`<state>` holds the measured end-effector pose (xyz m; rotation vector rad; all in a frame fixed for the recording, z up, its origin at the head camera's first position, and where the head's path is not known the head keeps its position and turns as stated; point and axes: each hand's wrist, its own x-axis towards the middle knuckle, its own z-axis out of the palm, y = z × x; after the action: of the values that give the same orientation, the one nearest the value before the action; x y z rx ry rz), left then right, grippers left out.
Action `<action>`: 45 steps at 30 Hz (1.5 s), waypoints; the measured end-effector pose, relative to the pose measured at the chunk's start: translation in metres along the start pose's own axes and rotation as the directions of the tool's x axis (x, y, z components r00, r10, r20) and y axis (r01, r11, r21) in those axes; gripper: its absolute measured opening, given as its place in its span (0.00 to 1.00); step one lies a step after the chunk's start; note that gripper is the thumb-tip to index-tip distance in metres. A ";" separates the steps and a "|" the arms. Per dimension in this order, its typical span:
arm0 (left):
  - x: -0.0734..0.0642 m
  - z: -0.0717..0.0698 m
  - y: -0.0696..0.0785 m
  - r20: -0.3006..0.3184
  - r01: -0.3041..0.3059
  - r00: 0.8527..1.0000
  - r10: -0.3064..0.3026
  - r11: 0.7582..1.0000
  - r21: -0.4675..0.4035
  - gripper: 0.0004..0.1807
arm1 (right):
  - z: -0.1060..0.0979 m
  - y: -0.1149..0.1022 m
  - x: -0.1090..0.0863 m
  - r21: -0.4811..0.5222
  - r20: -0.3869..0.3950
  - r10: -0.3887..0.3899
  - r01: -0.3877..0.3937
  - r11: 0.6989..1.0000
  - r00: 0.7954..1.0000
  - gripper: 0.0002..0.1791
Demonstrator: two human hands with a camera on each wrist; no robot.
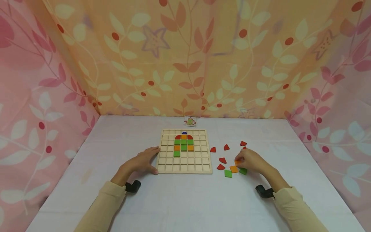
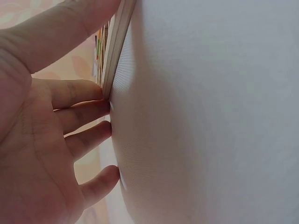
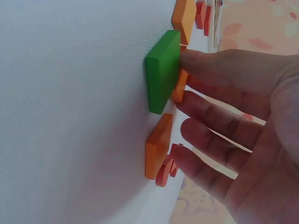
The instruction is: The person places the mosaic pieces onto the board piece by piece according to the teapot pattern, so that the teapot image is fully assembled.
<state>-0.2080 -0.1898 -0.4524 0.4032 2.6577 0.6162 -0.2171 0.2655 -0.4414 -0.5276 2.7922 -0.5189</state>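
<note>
A wooden grid board (image 1: 203, 161) lies on the table, with green and orange squares, red quarter-circles and a blue half-circle set in its upper middle cells. Against its left edge rests my left hand (image 1: 139, 161), fingers spread, thumb at the lower corner; the left wrist view shows the fingertips beside the board's side (image 2: 114, 51). Right of the board, my right hand (image 1: 252, 160) pinches an orange square tile (image 3: 180, 88) between thumb and fingers, low over the table. A green square tile (image 3: 163, 70) lies close by that thumb, and another orange tile (image 3: 159, 145) lies below the fingers.
Several loose red quarter-circles (image 1: 222, 160) lie between the board and my right hand. An orange square (image 1: 233, 169) and a green square (image 1: 228, 174) sit nearer me. Behind the board lies a small picture card (image 1: 190, 121). Patterned cloth (image 1: 185, 64) hangs at the back and sides.
</note>
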 end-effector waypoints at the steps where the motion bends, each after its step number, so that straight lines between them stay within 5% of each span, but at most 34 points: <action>1: 0.000 0.000 0.000 0.001 0.001 1.000 -0.001 1.000 0.000 0.56 | 0.000 0.000 0.000 0.002 0.000 0.002 -0.002 1.000 1.000 0.11; 23: -0.001 -0.001 0.000 -0.008 -0.006 1.000 0.006 1.000 -0.001 0.56 | 0.000 -0.007 0.005 0.038 -0.055 -0.020 0.022 0.999 0.998 0.13; 34: 0.001 0.002 -0.001 -0.004 0.004 1.000 -0.004 1.000 -0.001 0.57 | 0.006 -0.031 0.024 0.072 -0.059 -0.033 0.038 0.997 0.998 0.11; 45: 0.002 0.002 -0.002 -0.004 0.017 1.000 -0.017 1.000 0.007 0.56 | 0.010 -0.064 0.053 0.064 -0.067 -0.151 0.156 0.986 0.986 0.13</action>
<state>-0.2094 -0.1899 -0.4557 0.3816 2.6648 0.6031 -0.2427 0.1855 -0.4349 -0.7276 2.7946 -0.6720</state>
